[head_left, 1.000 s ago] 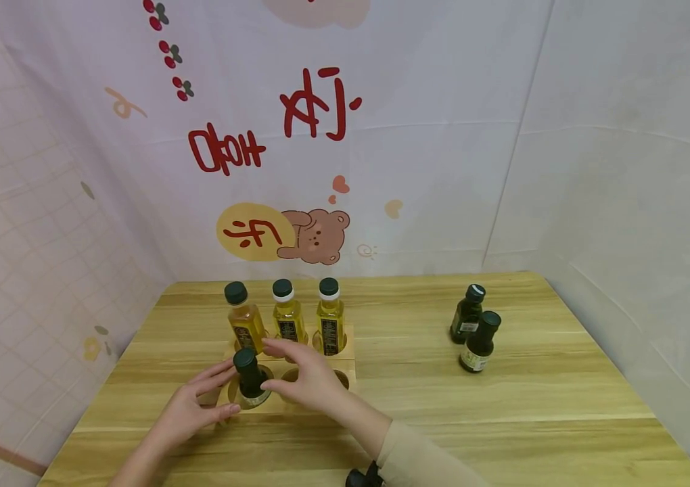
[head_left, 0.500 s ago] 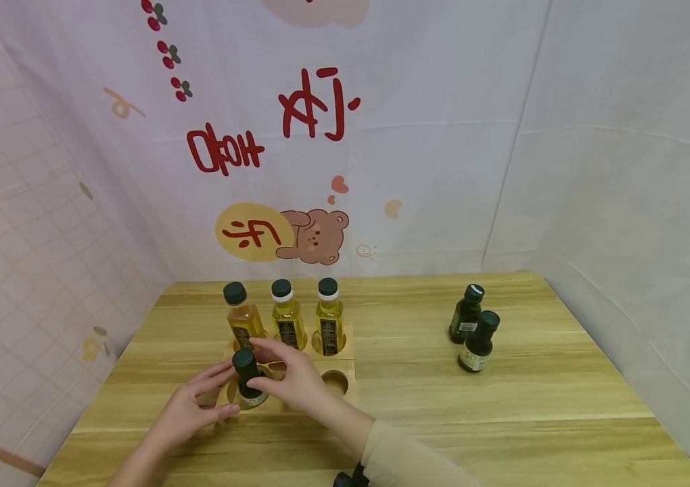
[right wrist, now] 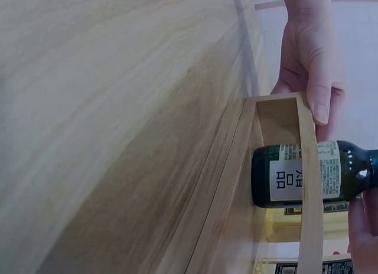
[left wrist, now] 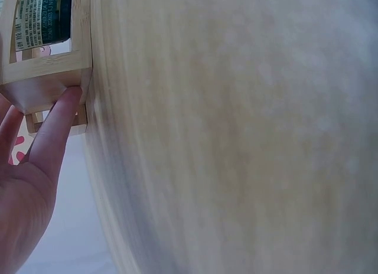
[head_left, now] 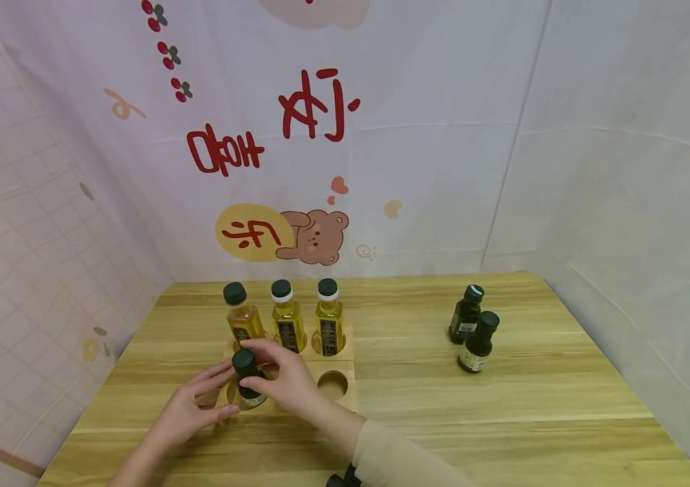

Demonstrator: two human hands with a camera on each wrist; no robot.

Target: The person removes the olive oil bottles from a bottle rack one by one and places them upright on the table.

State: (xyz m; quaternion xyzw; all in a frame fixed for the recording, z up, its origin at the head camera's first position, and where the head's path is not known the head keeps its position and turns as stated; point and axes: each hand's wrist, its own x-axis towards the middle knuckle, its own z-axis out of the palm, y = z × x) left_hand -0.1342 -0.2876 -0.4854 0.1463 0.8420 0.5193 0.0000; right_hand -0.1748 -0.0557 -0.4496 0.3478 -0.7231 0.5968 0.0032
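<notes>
A dark green bottle [head_left: 244, 365] with a dark cap stands in the front-left hole of a wooden rack [head_left: 337, 367]. My right hand [head_left: 291, 385] holds it by the neck and shoulder, thumb at the front and index finger behind. In the right wrist view, the labelled bottle [right wrist: 286, 176] passes through the rack's upper rail, its base close to the bottom board. My left hand [head_left: 182, 409] grips the rack's left end; its thumb lies against the front rail in that wrist view. Three yellow-oil bottles [head_left: 329, 325] with dark caps fill the back row.
Two more dark green bottles [head_left: 477, 345] stand close together at the table's right side. The front-right hole [head_left: 333, 385] of the rack shows no bottle, and my right hand covers the front-middle one. White printed cloth [head_left: 430, 169] hangs behind and beside the wooden table [head_left: 442, 433].
My right hand has moved a little left, its thumb further across the dark green bottle, uncovering the front-right hole. My left hand stays at the rack's end.
</notes>
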